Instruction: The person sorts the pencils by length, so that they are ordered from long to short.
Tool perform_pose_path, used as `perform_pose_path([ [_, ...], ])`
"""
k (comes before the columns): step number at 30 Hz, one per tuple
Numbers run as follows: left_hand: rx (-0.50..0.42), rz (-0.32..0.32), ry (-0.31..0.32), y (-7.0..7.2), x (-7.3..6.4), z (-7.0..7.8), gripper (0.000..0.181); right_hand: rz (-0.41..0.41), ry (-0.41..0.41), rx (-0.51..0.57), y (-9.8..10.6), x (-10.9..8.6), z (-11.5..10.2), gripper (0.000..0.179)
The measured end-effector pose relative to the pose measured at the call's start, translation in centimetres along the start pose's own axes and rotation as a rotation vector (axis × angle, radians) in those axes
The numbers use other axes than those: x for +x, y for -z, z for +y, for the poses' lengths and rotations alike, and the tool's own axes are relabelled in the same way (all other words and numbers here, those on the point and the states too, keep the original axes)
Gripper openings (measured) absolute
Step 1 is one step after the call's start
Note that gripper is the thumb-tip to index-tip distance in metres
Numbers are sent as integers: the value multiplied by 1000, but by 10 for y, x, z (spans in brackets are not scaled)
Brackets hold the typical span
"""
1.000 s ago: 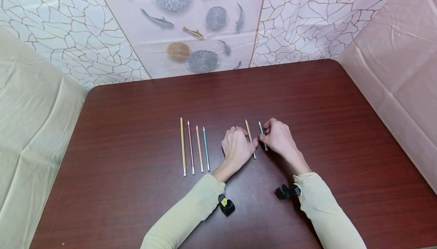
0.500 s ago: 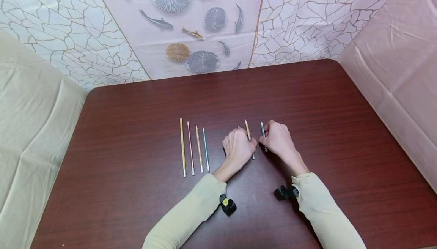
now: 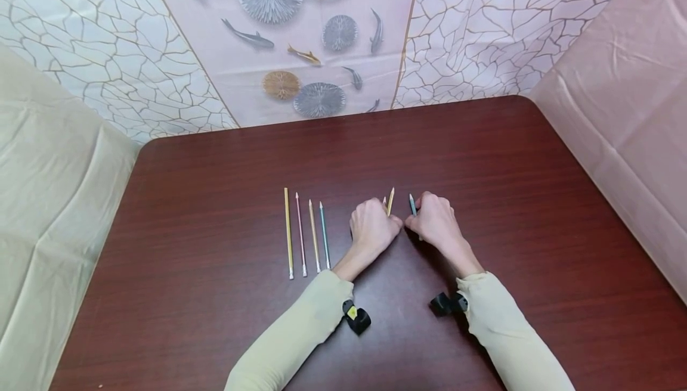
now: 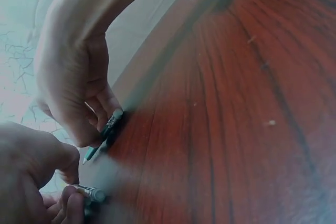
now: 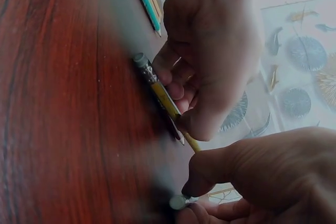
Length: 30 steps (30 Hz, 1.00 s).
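Observation:
My left hand (image 3: 371,224) pinches a yellow pencil (image 5: 165,100) between thumb and fingers, its sharpened end pointing away past the hand in the head view. A pinkish pencil (image 5: 181,140) shows just beside the yellow one, partly hidden by the same hand. Close to its right, my right hand (image 3: 437,221) pinches a dark green pencil (image 3: 412,202). That pencil's point also faces the far side, and its eraser end (image 4: 116,114) shows in the left wrist view. The two thumbs nearly meet in the head view.
Left of the hands, a yellow pencil (image 3: 288,233), a pink pencil (image 3: 301,234), a tan pencil (image 3: 314,236) and a teal pencil (image 3: 324,233) lie in a spaced row on the brown table (image 3: 204,200). A patterned cloth (image 3: 333,63) hangs behind the table.
The yellow pencil at my left hand has turned, its tip swinging right, and the pinkish pencil's tip has moved right towards it. My right hand has shifted slightly left with the green pencil.

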<state>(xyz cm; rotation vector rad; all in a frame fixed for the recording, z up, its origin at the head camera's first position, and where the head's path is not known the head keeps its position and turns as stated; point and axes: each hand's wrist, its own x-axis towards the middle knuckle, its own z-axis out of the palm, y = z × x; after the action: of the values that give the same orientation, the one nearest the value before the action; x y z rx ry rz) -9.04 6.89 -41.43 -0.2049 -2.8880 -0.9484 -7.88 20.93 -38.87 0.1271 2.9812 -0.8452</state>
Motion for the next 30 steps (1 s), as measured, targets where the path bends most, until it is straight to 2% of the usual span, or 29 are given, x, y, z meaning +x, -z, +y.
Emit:
perform_pose_path([
  [5, -13, 20, -16, 3, -2, -2, 32, 5, -5, 24, 0, 0, 0, 29],
  [13, -24, 31, -14, 9, -4, -3, 7, 1, 8, 76, 3, 0, 1, 29],
  [22, -103, 38, -34, 14, -5, -6, 10, 3, 15, 92, 1, 0, -1, 28],
  [30, -168, 27, -20, 20, -4, -11, 10, -15, 16, 161, 1, -1, -6, 27],
])
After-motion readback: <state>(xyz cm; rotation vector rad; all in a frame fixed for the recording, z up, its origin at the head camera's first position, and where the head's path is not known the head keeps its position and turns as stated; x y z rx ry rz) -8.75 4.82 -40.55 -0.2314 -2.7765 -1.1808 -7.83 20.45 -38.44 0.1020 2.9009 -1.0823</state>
